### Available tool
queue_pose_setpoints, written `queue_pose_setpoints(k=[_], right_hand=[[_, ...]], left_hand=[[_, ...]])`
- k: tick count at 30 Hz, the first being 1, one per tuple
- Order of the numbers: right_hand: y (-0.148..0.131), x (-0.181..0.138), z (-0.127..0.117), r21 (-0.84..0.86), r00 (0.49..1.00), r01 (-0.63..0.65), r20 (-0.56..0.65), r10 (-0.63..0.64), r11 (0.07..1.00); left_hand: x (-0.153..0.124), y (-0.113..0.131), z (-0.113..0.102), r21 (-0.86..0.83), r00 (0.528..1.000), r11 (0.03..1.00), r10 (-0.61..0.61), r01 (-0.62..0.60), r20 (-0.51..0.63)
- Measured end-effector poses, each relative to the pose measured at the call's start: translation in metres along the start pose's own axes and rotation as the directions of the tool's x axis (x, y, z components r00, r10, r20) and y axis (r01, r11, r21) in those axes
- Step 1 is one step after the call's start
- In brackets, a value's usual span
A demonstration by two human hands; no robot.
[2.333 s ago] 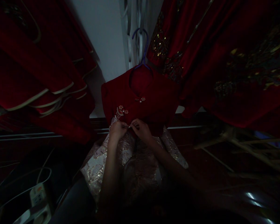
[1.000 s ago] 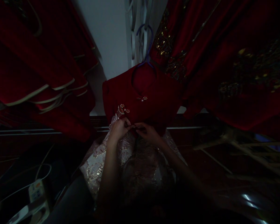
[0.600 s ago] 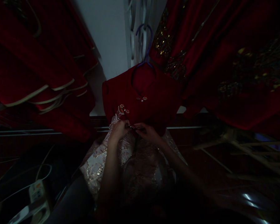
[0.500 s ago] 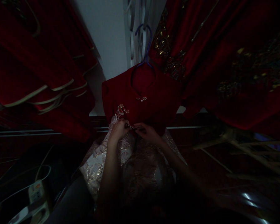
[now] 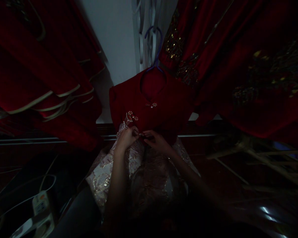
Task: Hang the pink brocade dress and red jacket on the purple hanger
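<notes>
A dark red top (image 5: 173, 102) hangs from a purple hanger (image 5: 161, 41) in dim light. A beaded frog button (image 5: 152, 105) lies below its neckline, and a pearl-and-bead ornament (image 5: 128, 119) decorates the chest. Lower down, my left hand (image 5: 127, 138) pinches one side of a small beaded fastener (image 5: 141, 134) at the top's front. Fingertips of my right hand (image 5: 156, 141) are closed on the other side of it, with the lower fingers spread apart. Beneath both hands falls a pale pink skirt with a shiny pattern (image 5: 101, 181). Shadow hides the fastener's finer detail.
Red garments with gold trim (image 5: 64, 92) hang at left; red sequinned ones (image 5: 221, 82) hang at right. Behind is a pale metal grille (image 5: 141, 46). A power strip (image 5: 41, 205) with a white cable sits lower left, and a wooden frame (image 5: 258, 155) stands lower right.
The fingers of my left hand have shifted slightly toward the right hand, covering more of the beaded fastener. My right hand stays nearly in place. The whole view has drifted a little.
</notes>
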State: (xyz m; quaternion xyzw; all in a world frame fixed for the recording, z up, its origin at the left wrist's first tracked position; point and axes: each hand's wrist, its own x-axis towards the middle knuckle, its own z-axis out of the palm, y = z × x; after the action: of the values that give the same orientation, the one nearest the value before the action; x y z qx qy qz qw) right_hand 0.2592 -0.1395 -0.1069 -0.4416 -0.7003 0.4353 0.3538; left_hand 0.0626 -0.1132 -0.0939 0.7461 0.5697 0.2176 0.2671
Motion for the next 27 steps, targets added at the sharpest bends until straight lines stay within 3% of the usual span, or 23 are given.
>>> queue_pose_setpoints(k=[14,21,27], right_hand=[[0.004,0.000,-0.004,0.003,1.000,0.013,0.012,-0.013,1.000],[0.004,0.001,-0.005,0.011,1.000,0.008,0.020,-0.008,1.000],[0.004,0.002,-0.006,0.003,1.000,-0.002,0.021,0.002,1.000]], left_hand=[[0.001,0.005,0.002,0.111,0.999,0.994,0.006,-0.001,-0.049],[-0.002,0.004,0.000,0.137,0.993,0.988,0.084,-0.072,-0.082],[-0.003,0.010,-0.002,0.113,1.000,0.994,0.003,0.001,-0.030]])
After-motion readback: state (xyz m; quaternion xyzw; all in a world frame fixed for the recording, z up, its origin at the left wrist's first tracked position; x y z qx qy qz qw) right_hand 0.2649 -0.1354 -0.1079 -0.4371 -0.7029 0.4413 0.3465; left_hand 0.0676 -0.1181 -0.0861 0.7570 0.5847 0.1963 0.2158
